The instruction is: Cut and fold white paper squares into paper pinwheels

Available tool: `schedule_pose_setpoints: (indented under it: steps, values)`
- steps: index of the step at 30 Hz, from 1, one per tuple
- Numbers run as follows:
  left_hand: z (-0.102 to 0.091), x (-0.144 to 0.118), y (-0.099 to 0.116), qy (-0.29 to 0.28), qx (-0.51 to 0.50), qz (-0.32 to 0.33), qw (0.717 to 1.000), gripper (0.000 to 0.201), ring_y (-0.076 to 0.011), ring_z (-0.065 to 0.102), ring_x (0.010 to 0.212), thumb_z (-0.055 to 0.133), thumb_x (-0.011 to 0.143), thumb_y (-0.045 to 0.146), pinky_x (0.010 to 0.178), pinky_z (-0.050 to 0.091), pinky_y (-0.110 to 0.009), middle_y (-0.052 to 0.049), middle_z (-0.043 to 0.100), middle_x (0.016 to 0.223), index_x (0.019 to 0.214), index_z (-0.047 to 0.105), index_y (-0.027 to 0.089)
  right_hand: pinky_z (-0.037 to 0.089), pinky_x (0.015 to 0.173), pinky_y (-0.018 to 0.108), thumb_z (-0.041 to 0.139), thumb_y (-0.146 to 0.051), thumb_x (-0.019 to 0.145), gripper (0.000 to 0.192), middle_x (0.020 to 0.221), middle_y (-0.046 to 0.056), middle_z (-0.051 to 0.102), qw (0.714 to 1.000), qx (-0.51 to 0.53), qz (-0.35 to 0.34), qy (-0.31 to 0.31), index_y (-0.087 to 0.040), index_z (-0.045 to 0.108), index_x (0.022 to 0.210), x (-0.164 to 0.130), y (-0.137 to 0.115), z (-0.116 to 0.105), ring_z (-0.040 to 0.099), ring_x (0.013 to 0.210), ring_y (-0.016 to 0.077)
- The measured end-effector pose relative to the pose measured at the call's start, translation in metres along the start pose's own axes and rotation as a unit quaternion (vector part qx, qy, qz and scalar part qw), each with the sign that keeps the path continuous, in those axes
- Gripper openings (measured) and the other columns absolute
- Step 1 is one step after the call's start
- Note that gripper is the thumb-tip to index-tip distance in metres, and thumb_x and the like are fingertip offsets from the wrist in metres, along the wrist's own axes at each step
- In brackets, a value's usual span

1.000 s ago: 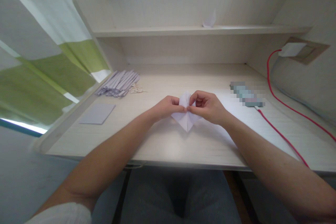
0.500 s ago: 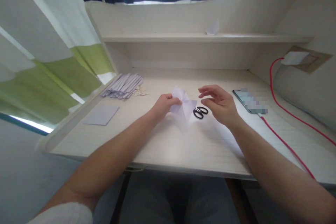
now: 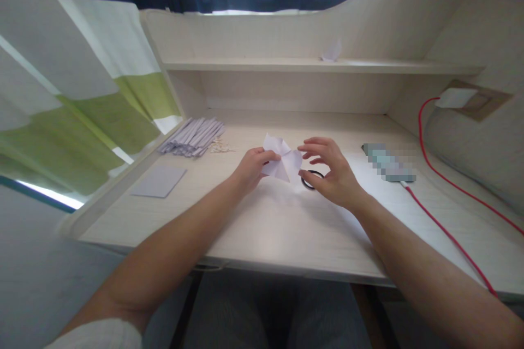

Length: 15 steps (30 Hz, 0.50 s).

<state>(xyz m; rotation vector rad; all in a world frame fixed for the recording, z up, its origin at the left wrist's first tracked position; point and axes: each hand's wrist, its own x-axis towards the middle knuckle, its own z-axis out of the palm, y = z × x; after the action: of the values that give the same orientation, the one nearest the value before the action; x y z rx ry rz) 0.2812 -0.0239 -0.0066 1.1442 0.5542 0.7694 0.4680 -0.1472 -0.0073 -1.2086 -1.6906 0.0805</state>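
Note:
My left hand (image 3: pixel 254 168) pinches a white paper pinwheel (image 3: pixel 282 162) by its left side, thumb on top, holding it above the desk. The pinwheel's blades are folded in toward the middle. Close at its right edge is my right hand (image 3: pixel 329 172), open, with thumb and fingers apart; whether a fingertip touches the paper I cannot tell. Partly behind the right thumb lies a pair of scissors, with one black handle loop (image 3: pixel 313 186) showing.
At the left of the desk are a pile of rolled paper sticks (image 3: pixel 194 136), small pale sticks (image 3: pixel 221 145) and a paper stack (image 3: pixel 159 181). To the right, a phone (image 3: pixel 387 162) is plugged into a red cable (image 3: pixel 444 234). A folded paper piece (image 3: pixel 331 53) stands on the shelf (image 3: pixel 245 65).
My right hand has moved left to the pinwheel's edge and now covers part of the scissors. The pinwheel has turned a little in my left hand.

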Motion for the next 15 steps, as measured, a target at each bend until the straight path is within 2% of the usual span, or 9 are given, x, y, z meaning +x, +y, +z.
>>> schedule_pose_setpoints:
  steps: [2, 5, 7, 10, 13, 15]
  values:
    - [0.001, -0.001, 0.000, 0.007, 0.005, 0.004, 1.000, 0.026, -0.0155, 0.060, 0.063, 0.079, 0.059, 0.025, 0.061, 0.043, -0.027, -0.004, 0.067, 0.071, 0.079, 0.071, 0.010, 0.062, 0.086, 0.041, 0.076, -0.022, 0.088, 0.046, 0.125, 0.006, 0.068, 0.998, 0.051, 0.035, 0.010, -0.032, 0.064, 0.131, 0.000, 0.002, 0.002, 0.072, 0.099, 0.0221]
    - [0.002, -0.001, 0.000, 0.015, 0.017, 0.008, 1.000, 0.028, -0.0156, 0.061, 0.063, 0.080, 0.060, 0.026, 0.062, 0.043, -0.027, -0.005, 0.069, 0.073, 0.081, 0.073, 0.010, 0.062, 0.082, 0.038, 0.075, -0.026, 0.090, 0.026, 0.103, 0.004, 0.076, 0.989, 0.122, 0.082, 0.028, -0.026, 0.070, 0.115, -0.001, 0.005, 0.008, 0.074, 0.091, 0.0206]
    - [0.003, -0.002, -0.001, 0.015, 0.021, 0.009, 1.000, 0.028, -0.0153, 0.062, 0.064, 0.080, 0.060, 0.026, 0.061, 0.043, -0.026, -0.004, 0.070, 0.073, 0.082, 0.073, 0.010, 0.062, 0.079, 0.037, 0.076, -0.027, 0.090, 0.016, 0.097, 0.004, 0.077, 0.984, 0.142, 0.099, 0.033, -0.024, 0.072, 0.105, -0.001, 0.005, 0.011, 0.074, 0.087, 0.0202]
    - [0.003, -0.002, -0.001, 0.020, 0.022, 0.009, 1.000, 0.027, -0.0145, 0.061, 0.062, 0.081, 0.060, 0.026, 0.060, 0.043, -0.026, -0.004, 0.069, 0.072, 0.080, 0.072, 0.010, 0.062, 0.078, 0.037, 0.076, -0.025, 0.088, 0.025, 0.096, 0.003, 0.075, 0.987, 0.131, 0.089, 0.037, -0.025, 0.071, 0.112, -0.001, 0.002, 0.011, 0.073, 0.085, 0.0194]
    - [0.002, -0.001, 0.000, 0.026, 0.016, 0.007, 1.000, 0.026, -0.0148, 0.061, 0.063, 0.080, 0.060, 0.025, 0.060, 0.045, -0.026, -0.004, 0.068, 0.073, 0.080, 0.071, 0.011, 0.063, 0.078, 0.038, 0.075, -0.024, 0.088, 0.039, 0.100, 0.002, 0.069, 0.995, 0.076, 0.046, 0.047, -0.030, 0.066, 0.126, -0.001, -0.001, 0.006, 0.070, 0.084, 0.0189]
    - [0.001, -0.001, 0.000, 0.022, 0.005, 0.005, 1.000, 0.026, -0.0155, 0.061, 0.066, 0.080, 0.061, 0.025, 0.062, 0.047, -0.027, -0.004, 0.068, 0.074, 0.081, 0.071, 0.011, 0.062, 0.076, 0.037, 0.073, -0.022, 0.089, 0.036, 0.101, 0.003, 0.065, 0.999, 0.037, 0.013, 0.024, -0.031, 0.069, 0.124, -0.001, -0.002, 0.003, 0.067, 0.082, 0.0182]
